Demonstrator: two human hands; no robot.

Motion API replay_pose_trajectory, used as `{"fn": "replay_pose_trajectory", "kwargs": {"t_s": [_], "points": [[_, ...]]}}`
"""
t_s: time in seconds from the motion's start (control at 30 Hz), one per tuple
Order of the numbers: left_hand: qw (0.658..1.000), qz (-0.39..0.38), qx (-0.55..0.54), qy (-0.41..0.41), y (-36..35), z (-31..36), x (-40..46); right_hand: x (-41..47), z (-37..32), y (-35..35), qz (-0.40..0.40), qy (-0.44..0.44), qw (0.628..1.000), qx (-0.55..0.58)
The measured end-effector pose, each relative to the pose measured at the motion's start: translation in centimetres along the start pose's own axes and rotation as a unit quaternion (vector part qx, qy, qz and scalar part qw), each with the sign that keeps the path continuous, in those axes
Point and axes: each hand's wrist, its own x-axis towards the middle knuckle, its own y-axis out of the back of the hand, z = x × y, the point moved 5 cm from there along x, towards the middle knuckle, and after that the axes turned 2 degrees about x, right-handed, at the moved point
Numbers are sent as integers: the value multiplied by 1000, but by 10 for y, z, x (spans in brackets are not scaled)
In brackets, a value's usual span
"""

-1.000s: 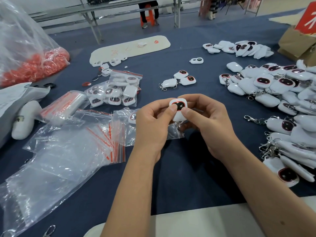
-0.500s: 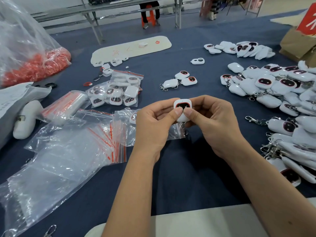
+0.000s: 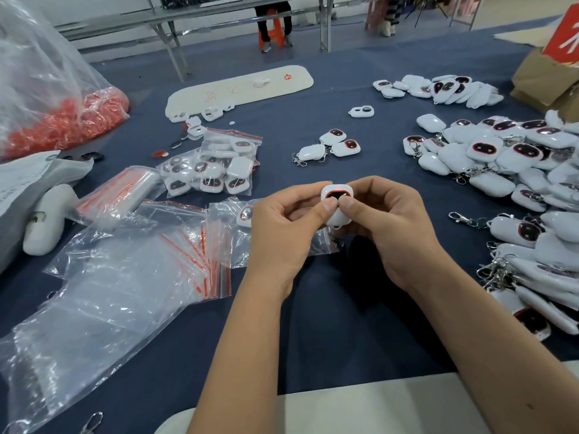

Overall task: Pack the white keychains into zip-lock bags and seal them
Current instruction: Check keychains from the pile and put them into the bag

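Both hands hold one white keychain (image 3: 336, 198) with a dark, red-rimmed face above the blue table. My left hand (image 3: 285, 233) pinches its left side, thumb on the face. My right hand (image 3: 385, 227) grips its right side, thumb also on the face. Its metal clasp (image 3: 336, 239) dangles below. Under my left hand lies a zip-lock bag (image 3: 238, 233) with a keychain inside. Empty zip-lock bags (image 3: 134, 270) with red strips spread at the left. A filled bag (image 3: 232, 164) of keychains lies beyond them.
A big heap of loose white keychains (image 3: 513, 170) covers the right side; a trio (image 3: 329, 147) lies mid-table. A large bag of red parts (image 3: 59, 117) sits far left, a white board (image 3: 241, 86) at the back, a cardboard box (image 3: 551, 76) far right.
Both hands have shifted slightly right with the keychain, and the thumbs have slid lower on its face. Nothing else on the table moved.
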Motion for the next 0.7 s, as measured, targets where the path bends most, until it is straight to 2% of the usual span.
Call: {"fn": "replay_pose_trajectory", "kwargs": {"t_s": [0.23, 0.4, 0.7], "points": [[998, -33, 56, 4, -6, 0, -3, 2, 2, 6, 48, -8, 999, 9], [998, -15, 52, 16, -1, -2, -2, 2, 5, 3, 16, -17, 1000, -1], [993, -21, 116, 2, -5, 1, -4, 2, 2, 3, 23, -7, 999, -30]]}}
